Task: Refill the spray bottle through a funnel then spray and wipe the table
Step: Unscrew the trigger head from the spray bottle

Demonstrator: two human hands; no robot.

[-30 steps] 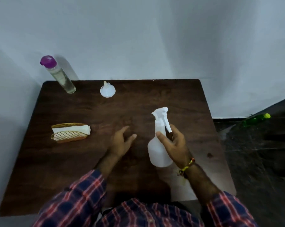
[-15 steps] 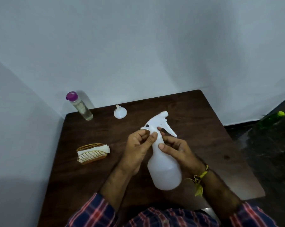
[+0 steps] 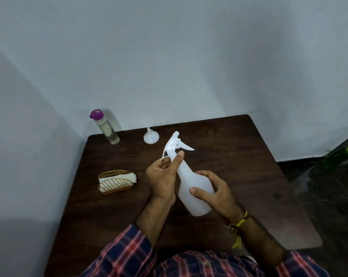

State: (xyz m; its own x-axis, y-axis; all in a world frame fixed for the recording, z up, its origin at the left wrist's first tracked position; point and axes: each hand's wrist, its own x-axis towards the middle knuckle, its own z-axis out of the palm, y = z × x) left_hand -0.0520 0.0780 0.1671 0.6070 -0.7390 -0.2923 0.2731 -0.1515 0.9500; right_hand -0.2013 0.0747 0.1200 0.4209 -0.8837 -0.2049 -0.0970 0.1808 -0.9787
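Note:
A white spray bottle (image 3: 191, 188) is held tilted above the dark wooden table (image 3: 239, 156). My right hand (image 3: 215, 192) grips its body from the right. My left hand (image 3: 165, 176) grips the neck just under the white trigger head (image 3: 175, 143). A small white funnel (image 3: 151, 136) lies mouth down at the back of the table. A clear bottle with a purple cap (image 3: 105, 126) stands at the back left corner. A white folded cloth (image 3: 125, 177) sits in a gold wire holder (image 3: 115, 182) on the left.
Grey walls close in the table at the back and left. A green bottle (image 3: 341, 159) lies on the dark floor to the right. My checked sleeves fill the lower edge of the view.
My right hand lifted the spray bottle off the table. My left hand came up from the tabletop and took hold of the neck. My right hand slid lower onto the body.

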